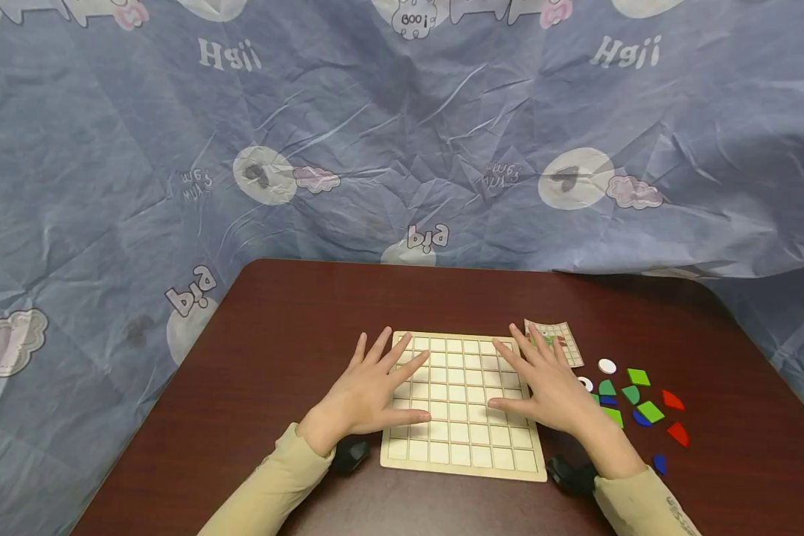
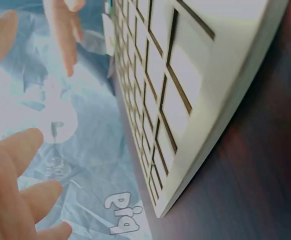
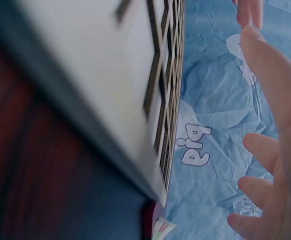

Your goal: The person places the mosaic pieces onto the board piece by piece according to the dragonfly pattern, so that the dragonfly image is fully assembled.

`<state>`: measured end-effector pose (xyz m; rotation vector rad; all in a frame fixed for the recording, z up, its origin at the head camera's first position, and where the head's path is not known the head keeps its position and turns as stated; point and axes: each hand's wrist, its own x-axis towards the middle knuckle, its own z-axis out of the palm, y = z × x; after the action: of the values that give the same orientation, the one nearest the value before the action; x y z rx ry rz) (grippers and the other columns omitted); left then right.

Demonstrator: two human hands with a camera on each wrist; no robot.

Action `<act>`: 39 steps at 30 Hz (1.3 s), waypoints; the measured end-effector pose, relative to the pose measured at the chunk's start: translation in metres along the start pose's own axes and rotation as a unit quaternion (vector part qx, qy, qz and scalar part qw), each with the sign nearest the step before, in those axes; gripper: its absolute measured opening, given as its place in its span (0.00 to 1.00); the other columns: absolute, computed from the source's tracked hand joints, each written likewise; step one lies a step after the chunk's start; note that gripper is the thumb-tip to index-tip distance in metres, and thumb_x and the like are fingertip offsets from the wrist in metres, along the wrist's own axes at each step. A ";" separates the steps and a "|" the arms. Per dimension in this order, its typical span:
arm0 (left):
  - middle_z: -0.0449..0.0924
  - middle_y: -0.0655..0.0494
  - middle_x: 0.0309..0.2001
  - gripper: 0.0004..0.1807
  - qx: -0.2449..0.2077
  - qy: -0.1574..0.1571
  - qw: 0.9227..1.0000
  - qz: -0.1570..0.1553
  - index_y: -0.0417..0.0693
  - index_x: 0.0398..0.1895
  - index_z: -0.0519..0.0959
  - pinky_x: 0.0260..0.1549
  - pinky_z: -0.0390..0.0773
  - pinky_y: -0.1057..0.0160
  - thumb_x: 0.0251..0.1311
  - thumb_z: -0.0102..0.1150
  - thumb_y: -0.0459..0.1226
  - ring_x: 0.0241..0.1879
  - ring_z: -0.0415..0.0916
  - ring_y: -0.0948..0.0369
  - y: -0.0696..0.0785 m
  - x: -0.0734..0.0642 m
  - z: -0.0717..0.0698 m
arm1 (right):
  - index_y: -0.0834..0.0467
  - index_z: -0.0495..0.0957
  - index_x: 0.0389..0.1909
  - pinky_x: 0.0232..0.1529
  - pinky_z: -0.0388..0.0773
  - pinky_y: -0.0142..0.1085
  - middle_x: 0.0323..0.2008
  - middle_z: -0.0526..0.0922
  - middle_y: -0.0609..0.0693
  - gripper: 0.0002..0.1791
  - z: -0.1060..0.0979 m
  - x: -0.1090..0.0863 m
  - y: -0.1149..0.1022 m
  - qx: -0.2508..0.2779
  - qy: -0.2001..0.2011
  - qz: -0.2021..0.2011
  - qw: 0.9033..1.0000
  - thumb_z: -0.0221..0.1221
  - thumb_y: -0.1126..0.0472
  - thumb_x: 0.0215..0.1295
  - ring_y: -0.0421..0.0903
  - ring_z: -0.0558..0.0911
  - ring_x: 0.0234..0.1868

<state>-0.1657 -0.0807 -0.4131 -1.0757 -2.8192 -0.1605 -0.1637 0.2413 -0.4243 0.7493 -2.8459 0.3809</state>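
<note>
A pale wooden grid board (image 1: 458,454) lies flat on the dark table, its squares bare. Over its left side the left hand (image 1: 371,391) spreads its fingers, palm down, holding nothing. The right hand (image 1: 552,387) is spread the same way over the board's right side, also holding nothing. In the left wrist view the left fingers (image 2: 15,155) stand apart above the board (image 2: 205,110). The right wrist view shows the right fingers (image 3: 258,190) held off the board's surface (image 3: 100,75). Beyond the right fingertips lies a small patterned card (image 1: 569,346), partly covered by that hand.
Right of the board lie several loose pieces: a white disc (image 1: 607,366), green squares (image 1: 639,377), green quarter pieces (image 1: 631,394), red pieces (image 1: 673,400) and blue pieces (image 1: 659,464). A printed blue-grey cloth (image 1: 375,201) hangs behind the table (image 1: 275,335).
</note>
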 end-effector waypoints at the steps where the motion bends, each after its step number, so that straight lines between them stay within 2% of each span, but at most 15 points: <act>1: 0.43 0.52 0.74 0.47 -0.008 0.002 1.000 0.003 0.67 0.74 0.49 0.64 0.38 0.38 0.52 0.29 0.75 0.72 0.31 0.49 0.001 -0.002 -0.001 | 0.50 0.56 0.72 0.61 0.41 0.67 0.73 0.44 0.55 0.52 0.000 -0.002 0.001 0.005 -0.002 0.006 1.000 0.58 0.28 0.49 0.58 0.38 0.72; 4: 0.43 0.52 0.74 0.46 -0.043 0.002 0.999 0.014 0.66 0.74 0.48 0.64 0.38 0.38 0.54 0.31 0.74 0.72 0.30 0.49 0.002 -0.009 -0.005 | 0.49 0.55 0.72 0.60 0.46 0.67 0.74 0.43 0.54 0.52 -0.002 -0.008 0.006 0.021 -0.004 0.027 0.999 0.59 0.29 0.50 0.57 0.39 0.72; 7: 0.41 0.53 0.74 0.44 -0.090 0.001 0.996 0.029 0.67 0.74 0.47 0.65 0.38 0.39 0.57 0.35 0.71 0.72 0.29 0.50 0.002 -0.016 -0.008 | 0.49 0.54 0.72 0.58 0.51 0.67 0.73 0.46 0.55 0.51 -0.005 -0.013 0.012 0.034 -0.001 0.042 0.999 0.59 0.30 0.51 0.59 0.43 0.72; 10: 0.39 0.56 0.74 0.41 -0.146 0.005 0.988 0.043 0.68 0.74 0.47 0.65 0.40 0.40 0.59 0.40 0.68 0.72 0.30 0.53 -0.001 -0.023 -0.007 | 0.50 0.56 0.72 0.57 0.55 0.66 0.71 0.51 0.58 0.48 -0.008 -0.019 0.018 0.052 0.009 0.056 0.997 0.59 0.33 0.54 0.62 0.50 0.70; 13: 0.40 0.58 0.74 0.40 -0.205 0.010 0.977 0.050 0.67 0.74 0.47 0.65 0.43 0.41 0.61 0.43 0.64 0.72 0.33 0.54 -0.006 -0.029 -0.001 | 0.52 0.59 0.70 0.54 0.59 0.66 0.69 0.55 0.59 0.44 -0.010 -0.025 0.025 0.067 0.027 0.076 0.994 0.60 0.37 0.57 0.64 0.56 0.67; 18: 0.45 0.60 0.73 0.37 -0.311 0.009 0.950 0.027 0.63 0.73 0.52 0.64 0.51 0.44 0.64 0.48 0.57 0.72 0.42 0.54 -0.015 -0.036 0.013 | 0.53 0.62 0.68 0.49 0.65 0.64 0.66 0.62 0.60 0.37 -0.010 -0.038 0.038 0.085 0.065 0.110 0.988 0.60 0.43 0.60 0.64 0.64 0.62; 20: 0.49 0.58 0.73 0.34 -0.354 0.015 0.935 0.020 0.60 0.73 0.54 0.63 0.55 0.46 0.65 0.50 0.53 0.71 0.46 0.55 -0.017 -0.038 0.018 | 0.54 0.64 0.67 0.45 0.68 0.63 0.64 0.64 0.61 0.36 -0.009 -0.043 0.043 0.092 0.077 0.122 0.985 0.60 0.45 0.61 0.64 0.67 0.59; 23: 0.56 0.53 0.70 0.30 -0.404 0.035 0.914 0.021 0.55 0.71 0.60 0.63 0.58 0.49 0.66 0.52 0.47 0.69 0.52 0.57 -0.019 -0.039 0.026 | 0.55 0.66 0.65 0.44 0.69 0.64 0.62 0.66 0.63 0.35 -0.007 -0.049 0.050 0.101 0.087 0.139 0.981 0.61 0.46 0.60 0.65 0.69 0.57; 25: 0.61 0.51 0.68 0.27 -0.425 0.055 0.903 0.023 0.51 0.67 0.65 0.61 0.61 0.51 0.66 0.54 0.44 0.67 0.56 0.57 -0.019 -0.038 0.031 | 0.56 0.68 0.64 0.44 0.68 0.64 0.61 0.67 0.63 0.34 -0.005 -0.051 0.054 0.106 0.091 0.146 0.979 0.62 0.45 0.59 0.65 0.69 0.57; 27: 0.67 0.52 0.64 0.24 -0.423 0.079 0.902 0.027 0.48 0.63 0.71 0.60 0.64 0.53 0.64 0.56 0.43 0.64 0.62 0.57 -0.019 -0.038 0.037 | 0.57 0.69 0.62 0.46 0.67 0.64 0.60 0.68 0.62 0.34 -0.003 -0.052 0.057 0.111 0.095 0.147 0.978 0.63 0.46 0.58 0.64 0.69 0.58; 31: 0.76 0.60 0.54 0.20 -0.376 0.123 0.917 0.044 0.48 0.53 0.79 0.54 0.70 0.59 0.59 0.62 0.45 0.55 0.71 0.61 -0.018 -0.039 0.048 | 0.57 0.72 0.59 0.47 0.67 0.62 0.59 0.69 0.60 0.33 0.002 -0.053 0.060 0.115 0.101 0.147 0.977 0.66 0.46 0.55 0.63 0.69 0.58; 34: 0.78 0.63 0.49 0.17 -0.340 0.147 0.927 0.060 0.51 0.48 0.82 0.50 0.72 0.63 0.57 0.64 0.46 0.51 0.72 0.64 -0.017 -0.041 0.053 | 0.58 0.73 0.58 0.48 0.67 0.62 0.58 0.70 0.61 0.33 0.004 -0.053 0.062 0.114 0.106 0.151 0.976 0.67 0.47 0.54 0.63 0.69 0.57; 39: 0.78 0.60 0.47 0.16 -0.313 0.168 0.931 0.085 0.51 0.44 0.82 0.47 0.73 0.63 0.54 0.66 0.46 0.50 0.72 0.63 -0.016 -0.041 0.059 | 0.60 0.74 0.56 0.49 0.65 0.62 0.56 0.72 0.61 0.28 0.006 -0.055 0.068 0.117 0.114 0.158 0.974 0.65 0.50 0.57 0.63 0.69 0.56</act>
<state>-0.1504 -0.1114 -0.4782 -1.2374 -2.3871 -1.1656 -0.1514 0.3217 -0.4560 0.2570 -2.7257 0.8025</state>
